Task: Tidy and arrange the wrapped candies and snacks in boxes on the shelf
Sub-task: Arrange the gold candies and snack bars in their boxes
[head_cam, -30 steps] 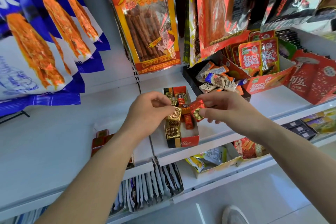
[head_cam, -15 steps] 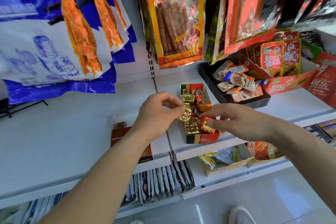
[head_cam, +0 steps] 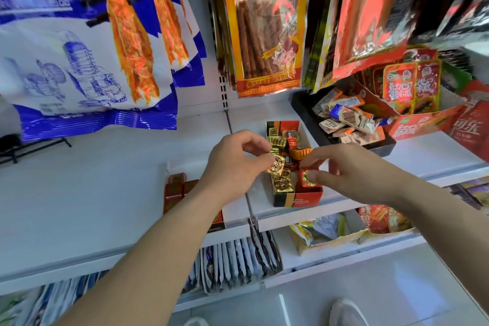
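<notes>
A narrow red and black candy box [head_cam: 299, 200] stands on the white shelf [head_cam: 105, 193], filled with several gold and red wrapped candies. My left hand [head_cam: 232, 167] pinches a gold wrapped candy [head_cam: 276, 165] over the box's middle. My right hand [head_cam: 349, 169] pinches a red wrapped candy [head_cam: 307, 177] with a gold seal, low over the box's near right corner. Another gold candy [head_cam: 281, 184] lies in the box just below my left fingers.
A black tray [head_cam: 381, 144] of mixed wrapped snacks sits behind and right, beside red snack boxes [head_cam: 423, 124]. A small red box [head_cam: 176, 190] stands left of my left wrist. Large snack bags [head_cam: 79, 47] hang above. Lower shelves hold more packets [head_cam: 238, 254].
The red candy in my right hand has come down from above the box to its near right corner. My left hand still holds the gold candy over the box. The camera has swung left.
</notes>
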The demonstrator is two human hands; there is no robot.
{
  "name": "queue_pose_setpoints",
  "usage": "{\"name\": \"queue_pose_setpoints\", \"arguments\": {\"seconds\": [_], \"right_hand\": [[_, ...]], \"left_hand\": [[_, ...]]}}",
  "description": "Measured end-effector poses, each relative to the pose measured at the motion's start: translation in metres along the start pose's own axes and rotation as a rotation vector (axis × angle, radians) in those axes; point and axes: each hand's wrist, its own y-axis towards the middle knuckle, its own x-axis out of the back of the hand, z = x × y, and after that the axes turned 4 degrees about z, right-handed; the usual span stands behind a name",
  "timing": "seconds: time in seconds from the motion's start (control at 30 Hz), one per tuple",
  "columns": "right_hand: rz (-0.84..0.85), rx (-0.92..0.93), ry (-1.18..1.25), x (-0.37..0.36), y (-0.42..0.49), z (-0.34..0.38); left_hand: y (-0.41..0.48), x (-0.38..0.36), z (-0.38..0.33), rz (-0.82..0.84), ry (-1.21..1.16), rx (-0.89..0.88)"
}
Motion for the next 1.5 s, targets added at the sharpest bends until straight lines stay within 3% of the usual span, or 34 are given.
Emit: {"name": "queue_pose_setpoints", "arguments": {"seconds": [0.27,0.4,0.53,0.7,0.87,1.17,1.5], "right_hand": [[-0.348,-0.030,0.382,0.003,-0.001,-0.016],[-0.322,-0.040,0.411,-0.004,0.000,-0.020],[-0.338,-0.044,0.425,-0.005,-0.002,-0.026],[-0.374,-0.080,0.457,-0.002,-0.010,-0.034],[-0.366,-0.083,0.463,-0.001,-0.013,-0.041],[-0.358,-0.077,0.419,-0.005,-0.011,-0.037],[-0.338,-0.066,0.420,-0.006,-0.009,-0.034]], "left_hand": [[0.011,-0.010,0.001,-0.008,0.086,-0.029],[0.021,-0.019,0.002,-0.058,0.275,-0.024],[0.024,-0.031,-0.013,-0.109,0.466,-0.165],[0.026,-0.040,-0.021,0.232,0.546,-0.104],[0.032,-0.041,-0.019,0.258,0.647,-0.104],[0.036,-0.037,-0.018,0.369,0.610,-0.112],[0.037,-0.039,-0.018,0.339,0.609,-0.123]]}}
